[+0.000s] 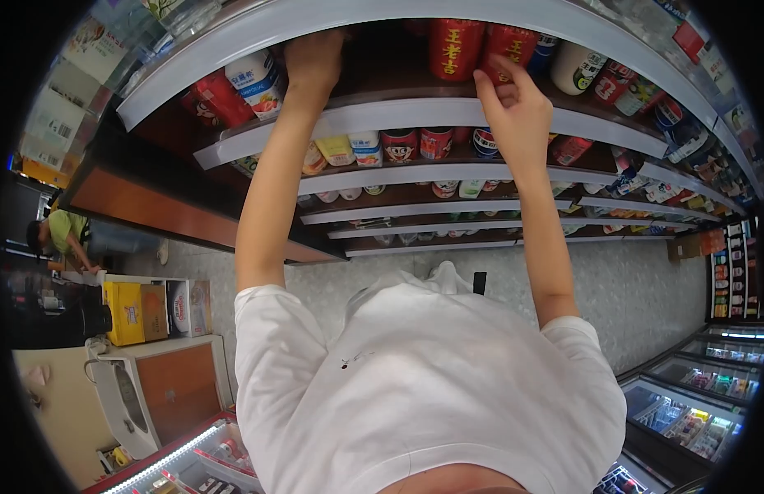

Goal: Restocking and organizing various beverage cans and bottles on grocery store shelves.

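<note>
My left hand reaches into the upper drink shelf, just right of a white and blue yogurt drink bottle. Its fingers are hidden in shadow under the shelf above, so what they hold cannot be seen. In front of the red drink cans with yellow characters, my right hand is raised with thumb and fingers apart. One red can stands left of its fingertips; another red can is partly behind them. Whether a fingertip touches that can is unclear. A dark gap lies between my left hand and the cans.
A white bottle and red cans stand farther right. Lower shelves with pale edge strips hold more drinks. A person in a green shirt leans at a counter far left, near a yellow carton. Lit refrigerated cases stand at lower right.
</note>
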A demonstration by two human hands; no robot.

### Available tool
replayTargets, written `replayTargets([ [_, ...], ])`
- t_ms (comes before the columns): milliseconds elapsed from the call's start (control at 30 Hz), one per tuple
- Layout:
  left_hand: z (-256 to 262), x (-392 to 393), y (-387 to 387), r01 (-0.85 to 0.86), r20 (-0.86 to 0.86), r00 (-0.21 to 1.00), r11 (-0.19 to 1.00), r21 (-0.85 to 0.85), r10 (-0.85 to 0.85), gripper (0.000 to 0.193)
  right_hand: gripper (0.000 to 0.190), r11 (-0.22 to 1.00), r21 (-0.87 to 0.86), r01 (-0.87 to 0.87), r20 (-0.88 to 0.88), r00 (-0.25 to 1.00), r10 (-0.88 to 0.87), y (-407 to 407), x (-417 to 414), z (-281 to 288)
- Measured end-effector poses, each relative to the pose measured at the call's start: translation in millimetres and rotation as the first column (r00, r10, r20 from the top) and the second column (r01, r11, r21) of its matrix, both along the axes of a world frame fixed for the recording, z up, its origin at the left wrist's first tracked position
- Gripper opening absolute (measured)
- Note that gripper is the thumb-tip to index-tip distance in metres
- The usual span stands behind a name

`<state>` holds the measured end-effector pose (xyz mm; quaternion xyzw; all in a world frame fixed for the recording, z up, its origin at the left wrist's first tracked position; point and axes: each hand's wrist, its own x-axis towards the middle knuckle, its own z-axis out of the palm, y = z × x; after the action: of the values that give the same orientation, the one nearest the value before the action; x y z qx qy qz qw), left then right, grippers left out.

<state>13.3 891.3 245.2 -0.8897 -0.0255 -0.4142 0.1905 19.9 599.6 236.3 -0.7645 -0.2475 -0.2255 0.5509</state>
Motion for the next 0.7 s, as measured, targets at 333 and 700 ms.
replayTargets([
  [333, 22, -15, -42, 0.327, 0.173, 0.942, 0.900, -0.287, -0.287, 0.038, 0.054, 0.969, -0.173, 0.177, 0.112, 0.981, -0.159, 39, 23, 0],
  [700, 25, 5, -66, 0.341, 0.045, 0.899, 0.629, -0.699, -0.437, 0.036, 0.039, 0.963, -0.243, -0.116, 0.096, 0.985, 0.143, 45, 31, 18],
])
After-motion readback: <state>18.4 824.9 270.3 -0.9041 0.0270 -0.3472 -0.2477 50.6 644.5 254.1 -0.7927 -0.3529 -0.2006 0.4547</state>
